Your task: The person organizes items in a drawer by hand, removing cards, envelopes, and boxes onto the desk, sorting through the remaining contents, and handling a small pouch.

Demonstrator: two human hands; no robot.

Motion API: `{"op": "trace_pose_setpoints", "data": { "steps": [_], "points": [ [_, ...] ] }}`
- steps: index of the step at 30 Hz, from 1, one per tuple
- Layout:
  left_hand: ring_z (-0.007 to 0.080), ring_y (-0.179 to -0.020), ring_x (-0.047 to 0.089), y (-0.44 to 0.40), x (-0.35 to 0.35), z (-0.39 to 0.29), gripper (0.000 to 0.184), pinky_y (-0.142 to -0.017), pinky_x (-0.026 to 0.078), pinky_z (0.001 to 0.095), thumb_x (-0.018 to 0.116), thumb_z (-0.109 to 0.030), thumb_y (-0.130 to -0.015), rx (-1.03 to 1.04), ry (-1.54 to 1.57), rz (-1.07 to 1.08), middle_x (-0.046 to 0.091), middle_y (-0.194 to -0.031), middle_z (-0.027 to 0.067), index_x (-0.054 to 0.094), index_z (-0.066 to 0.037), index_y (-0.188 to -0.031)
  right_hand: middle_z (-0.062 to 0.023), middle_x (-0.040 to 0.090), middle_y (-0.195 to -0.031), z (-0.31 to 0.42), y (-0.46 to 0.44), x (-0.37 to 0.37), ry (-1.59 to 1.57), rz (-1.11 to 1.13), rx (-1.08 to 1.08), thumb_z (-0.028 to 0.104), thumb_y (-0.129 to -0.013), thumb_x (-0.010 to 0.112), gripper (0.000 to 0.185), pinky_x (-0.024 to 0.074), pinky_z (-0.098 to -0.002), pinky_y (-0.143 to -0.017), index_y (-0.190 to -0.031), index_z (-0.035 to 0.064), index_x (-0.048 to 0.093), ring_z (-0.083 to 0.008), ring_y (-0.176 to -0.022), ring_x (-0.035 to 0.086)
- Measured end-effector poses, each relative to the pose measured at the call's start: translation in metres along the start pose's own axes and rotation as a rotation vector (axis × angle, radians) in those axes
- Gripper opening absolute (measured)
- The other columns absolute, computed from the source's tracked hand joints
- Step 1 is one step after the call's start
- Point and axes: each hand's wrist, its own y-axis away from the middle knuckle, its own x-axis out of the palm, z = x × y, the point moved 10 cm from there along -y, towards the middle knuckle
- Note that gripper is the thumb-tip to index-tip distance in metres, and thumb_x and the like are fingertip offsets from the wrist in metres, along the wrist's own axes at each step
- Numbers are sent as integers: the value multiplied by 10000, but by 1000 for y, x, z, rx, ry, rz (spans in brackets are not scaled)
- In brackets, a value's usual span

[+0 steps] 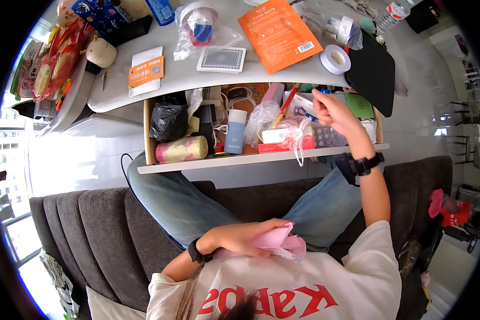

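One pink bundle (276, 238) is gripped by the half-closed left hand (242, 237). Ahead, one open drawer (224, 164) is seen, its front edge between the hands; above it, the right hand (335, 114) is loosely curled, any hold unclear. Beyond, bare desk (181, 66) is left between one card deck (222, 59) and one tape roll (328, 63).

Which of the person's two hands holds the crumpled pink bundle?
The left hand, in front of the white red-lettered shirt, holds the crumpled pink bundle; the right hand is over the open white-fronted drawer.
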Motion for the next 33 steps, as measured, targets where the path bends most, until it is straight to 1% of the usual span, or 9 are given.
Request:
{"op": "trace_pose_setpoints", "data": {
  "steps": [7, 10, 13, 15, 17, 20, 23, 27, 33],
  "points": [
    [233, -1290, 321, 12, -19, -4, 830, -1066, 239, 317, 623, -119, -741, 83, 121, -152, 321, -1402, 150, 173, -21, -1431, 70, 363, -538, 2, 140, -41, 335, -398, -108, 237, -957, 485, 324, 213, -217, -427, -712, 27, 510, -27, -444, 293],
    [231, -1294, 309, 15, -20, -8, 851, -1068, 237, 339, 614, -40, -719, 95, 234, -152, 320, -1404, 141, 163, -45, -1441, 9, 456, -555, -41, 220, -82, 673, -647, -210, 155, -895, 575, 187, 312, -250, -443, -904, -30, 552, -80, -477, 410],
    [230, -1284, 319, 13, -12, -7, 849, -1065, 238, 340, 615, -50, -731, 91, 252, -78, 351, -1383, 142, 154, -48, -1444, -75, 516, -591, -121, 317, -108, 969, -961, 178, 101, -809, 650, 396, 398, -303, -496, -1138, -43, 483, -155, -522, 485],
    [230, -1294, 306, 14, -6, -8, 844, -1067, 231, 340, 616, -65, -741, 78, 237, -38, 340, -1391, 144, 152, -46, -1445, -214, 601, -758, -182, 323, -99, 934, -774, 357, 38, -735, 641, 628, 481, -386, -631, -1288, -31, 353, -345, -664, 600],
    [230, -1312, 281, 17, 0, -5, 838, -1072, 218, 340, 618, -81, -749, 50, 167, -8, 314, -1409, 145, 151, -42, -1444, -266, 608, -875, -214, 310, -85, 992, -788, 125, 8, -732, 610, 483, 482, -430, -690, -1191, -42, 467, -425, -792, 594],
    [232, -1327, 261, 25, 3, 1, 835, -1079, 202, 338, 624, -110, -759, 68, 81, -15, 294, -1421, 148, 151, -36, -1443, -246, 645, -882, -267, 291, -87, 1059, -734, -29, 91, -854, 514, 321, 462, -389, -666, -1135, -62, 537, -314, -759, 627],
    [233, -1329, 258, 37, 5, 8, 840, -1083, 191, 336, 635, -128, -762, 65, 73, -53, 294, -1421, 147, 151, -31, -1442, -281, 600, -901, -247, 296, -84, 928, -862, 118, 49, -796, 530, 143, 468, -444, -699, -832, -63, 612, -435, -812, 582],
    [232, -1294, 318, 52, 4, 12, 876, -1066, 229, 337, 652, -162, -749, 53, 109, -93, 352, -1382, 139, 138, -37, -1446, -281, 604, -870, -248, 295, -94, 665, -895, 18, 93, -823, 506, 195, 468, -421, -689, -869, -68, 606, -419, -804, 593],
    [244, -1248, 386, 60, 0, 18, 934, -1046, 262, 355, 654, -241, -711, 108, 247, -138, 409, -1343, 142, 118, -18, -1443, -265, 610, -823, -269, 290, -100, 952, -858, 42, 102, -857, 497, 206, 455, -410, -641, -953, -53, 591, -380, -733, 602]
  ]
}}
